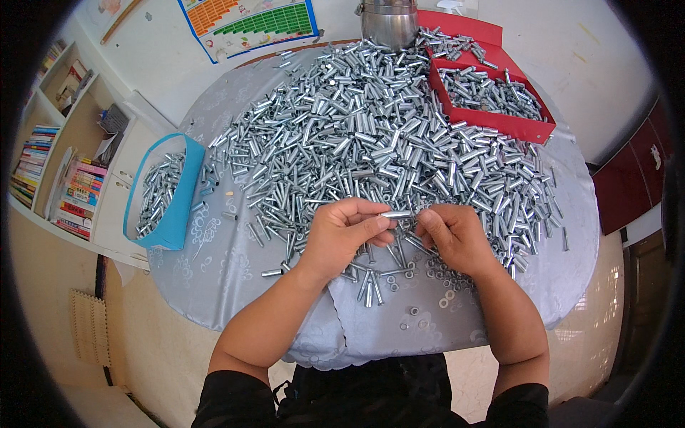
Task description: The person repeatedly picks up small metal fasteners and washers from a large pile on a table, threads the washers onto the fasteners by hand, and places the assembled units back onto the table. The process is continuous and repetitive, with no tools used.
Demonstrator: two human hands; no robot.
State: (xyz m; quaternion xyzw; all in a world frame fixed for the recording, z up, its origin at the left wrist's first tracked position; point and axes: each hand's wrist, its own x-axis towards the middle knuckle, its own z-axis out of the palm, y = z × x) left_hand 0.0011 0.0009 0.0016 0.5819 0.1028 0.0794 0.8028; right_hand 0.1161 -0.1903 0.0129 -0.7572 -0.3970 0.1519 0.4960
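Pinching a silver tube (396, 214), the left hand (346, 234) holds it over the tabletop (239, 292), just before the big metal pile (357, 135); the right hand (454, 237), fingers curled, sits at its right end, grip impossible to tell.

Your metal sleeve (396, 214): bright silver, slim, cylindrical, shiny. You've got it between thumb and fingers of your left hand (346, 234), roughly level, long axis left-right, over the near part of the hardware pile (357, 128). Left end partly covered by your fingers. Right end faces your right hand (453, 234), fingertips just beside it; contact there unclear.
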